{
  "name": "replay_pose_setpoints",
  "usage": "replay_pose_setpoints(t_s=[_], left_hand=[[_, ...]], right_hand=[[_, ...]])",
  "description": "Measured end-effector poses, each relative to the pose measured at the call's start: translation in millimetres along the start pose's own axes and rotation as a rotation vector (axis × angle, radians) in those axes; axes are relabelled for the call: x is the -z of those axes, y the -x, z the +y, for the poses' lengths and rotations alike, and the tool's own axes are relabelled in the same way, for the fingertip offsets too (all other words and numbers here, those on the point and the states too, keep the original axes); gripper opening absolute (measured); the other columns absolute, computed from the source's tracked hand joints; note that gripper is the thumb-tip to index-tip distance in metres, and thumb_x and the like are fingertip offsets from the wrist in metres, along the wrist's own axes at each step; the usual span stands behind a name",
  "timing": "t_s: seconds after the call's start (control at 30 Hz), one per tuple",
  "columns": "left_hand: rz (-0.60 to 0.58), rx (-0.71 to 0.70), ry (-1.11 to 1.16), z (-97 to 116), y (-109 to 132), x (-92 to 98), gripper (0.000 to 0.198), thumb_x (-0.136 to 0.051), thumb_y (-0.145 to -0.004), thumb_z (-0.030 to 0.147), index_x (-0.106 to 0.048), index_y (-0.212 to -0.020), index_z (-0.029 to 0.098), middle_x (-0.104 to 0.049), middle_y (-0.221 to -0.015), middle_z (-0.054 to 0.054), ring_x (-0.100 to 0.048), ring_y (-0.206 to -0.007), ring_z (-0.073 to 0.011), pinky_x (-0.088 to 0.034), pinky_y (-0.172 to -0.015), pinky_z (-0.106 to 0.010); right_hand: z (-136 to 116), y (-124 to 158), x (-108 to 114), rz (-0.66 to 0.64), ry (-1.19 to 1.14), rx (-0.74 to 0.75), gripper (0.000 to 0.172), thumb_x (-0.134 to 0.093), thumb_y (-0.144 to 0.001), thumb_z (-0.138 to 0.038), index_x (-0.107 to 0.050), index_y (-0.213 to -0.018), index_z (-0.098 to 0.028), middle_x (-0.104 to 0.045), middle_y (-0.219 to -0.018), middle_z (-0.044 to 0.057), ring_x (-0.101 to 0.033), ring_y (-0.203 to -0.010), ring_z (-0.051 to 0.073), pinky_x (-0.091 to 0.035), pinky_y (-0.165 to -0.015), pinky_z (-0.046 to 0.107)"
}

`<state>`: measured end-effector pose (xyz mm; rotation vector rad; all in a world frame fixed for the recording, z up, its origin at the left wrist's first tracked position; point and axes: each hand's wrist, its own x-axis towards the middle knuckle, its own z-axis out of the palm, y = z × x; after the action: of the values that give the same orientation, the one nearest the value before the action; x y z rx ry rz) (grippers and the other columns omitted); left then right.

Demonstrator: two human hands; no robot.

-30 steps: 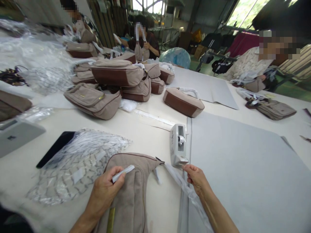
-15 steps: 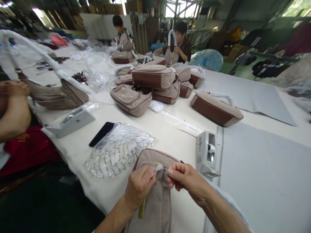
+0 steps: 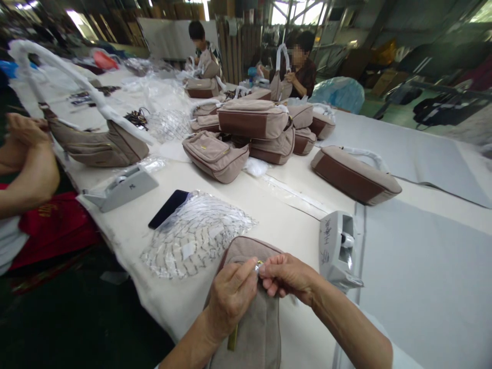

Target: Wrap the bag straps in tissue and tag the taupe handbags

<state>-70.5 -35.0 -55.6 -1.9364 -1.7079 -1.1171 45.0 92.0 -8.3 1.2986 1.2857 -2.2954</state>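
A beige ribbed handbag [image 3: 265,328] with darker piping lies on the table under my hands. My left hand [image 3: 233,293] is closed in a pinch on a small whitish wrap [image 3: 258,267] at the bag's gold zipper pull [image 3: 260,262]. My right hand [image 3: 286,277] meets it there, thumb and forefinger pressed together; what they hold is too small to make out. A gold-coloured strip [image 3: 232,338] shows on the bag below my left hand. To the right stands a grey tape dispenser [image 3: 326,246] with handwriting on its side.
Netted clear plastic bags [image 3: 203,230] partly cover a dark phone-like slab [image 3: 169,208]. Beyond are stacked handbags [image 3: 249,120], another handbag [image 3: 355,174] and a second tape dispenser [image 3: 130,188]. A co-worker's arms [image 3: 33,159] are at left; two people sit at the back.
My right hand has come in to meet my left at the zipper pull, closing the gap between them. The view has shifted slightly to the left.
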Motion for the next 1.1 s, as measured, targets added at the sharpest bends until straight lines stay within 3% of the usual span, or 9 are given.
replay_pose_setpoints(t_s=[0.17,0.3,0.5,0.57,0.7,0.87,0.97,1.1], left_hand=[[-0.076,0.077,0.058,2,0,-1.9,0.012,-0.054,-0.08,0.003,-0.055,-0.08,0.014,-0.065,-0.082,-0.007,-0.055,-0.072,-0.0181,-0.047,-0.065,-0.033],[-0.117,0.135,0.04,4,1,-2.6,0.012,-0.048,-0.082,0.005,-0.051,-0.079,0.016,-0.063,-0.077,-0.007,-0.054,-0.067,-0.0175,-0.046,-0.062,-0.032],[-0.183,0.257,0.121,6,-1,0.7,0.009,-0.047,-0.084,0.009,-0.051,-0.083,0.017,-0.063,-0.081,-0.006,-0.059,-0.074,-0.0176,-0.048,-0.068,-0.029],[-0.263,0.415,0.209,8,-5,5.6,0.008,-0.046,-0.086,0.014,-0.053,-0.084,0.018,-0.063,-0.08,-0.004,-0.06,-0.075,-0.0174,-0.047,-0.068,-0.028],[-0.392,0.872,0.444,12,-15,13.2,0.01,-0.05,-0.084,0.025,-0.055,-0.079,0.018,-0.062,-0.074,-0.001,-0.059,-0.068,-0.015,-0.045,-0.061,-0.025],[-0.338,1.408,0.977,10,-20,11.1,0.025,-0.061,-0.074,0.037,-0.048,-0.066,0.017,-0.046,-0.05,0.007,-0.037,-0.038,-0.0055,-0.03,-0.037,-0.017],[-0.277,1.537,1.146,8,-21,12.5,0.029,-0.069,-0.066,0.037,-0.048,-0.064,0.016,-0.044,-0.051,0.007,-0.041,-0.043,-0.0054,-0.039,-0.042,-0.017],[-0.35,1.562,1.101,8,-25,19.8,0.032,-0.071,-0.064,0.041,-0.054,-0.07,0.014,-0.05,-0.061,0.003,-0.046,-0.055,-0.0087,-0.042,-0.039,-0.015]], right_hand=[[1,-5,-2,0.029,0.02,-0.057,0.014,-0.058,-0.073,-0.014,-0.058,-0.06,-0.012,-0.059,-0.048,0.0,-0.054,-0.037,0.006,-0.028,-0.027,0.011],[2,4,-3,0.051,-0.017,-0.063,0.004,-0.057,-0.073,-0.009,-0.057,-0.07,-0.012,-0.063,-0.056,0.0,-0.056,-0.043,0.006,-0.037,-0.034,0.01],[7,22,-13,0.199,-0.134,0.043,0.028,-0.058,-0.065,-0.005,-0.043,-0.085,-0.017,-0.063,-0.058,-0.002,-0.056,-0.046,0.008,-0.042,-0.04,0.014],[12,21,-19,0.232,-0.175,0.082,0.03,-0.058,-0.063,-0.008,-0.04,-0.084,-0.019,-0.062,-0.056,-0.004,-0.054,-0.046,0.009,-0.043,-0.04,0.016],[29,11,-33,0.317,-0.232,0.199,0.032,-0.058,-0.06,-0.016,-0.038,-0.084,-0.021,-0.054,-0.05,-0.008,-0.052,-0.046,0.01,-0.045,-0.041,0.019],[51,-4,-48,0.402,-0.173,0.397,0.028,-0.057,-0.068,-0.026,-0.036,-0.086,-0.021,-0.051,-0.054,-0.008,-0.049,-0.046,0.011,-0.041,-0.041,0.02],[59,-6,-54,0.497,-0.106,0.473,0.022,-0.055,-0.075,-0.026,-0.038,-0.089,-0.021,-0.052,-0.057,-0.006,-0.049,-0.05,0.012,-0.04,-0.045,0.022],[64,-7,-59,0.577,-0.018,0.562,0.023,-0.052,-0.082,-0.026,-0.044,-0.102,-0.019,-0.059,-0.065,-0.002,-0.054,-0.057,0.015,-0.044,-0.054,0.025]])
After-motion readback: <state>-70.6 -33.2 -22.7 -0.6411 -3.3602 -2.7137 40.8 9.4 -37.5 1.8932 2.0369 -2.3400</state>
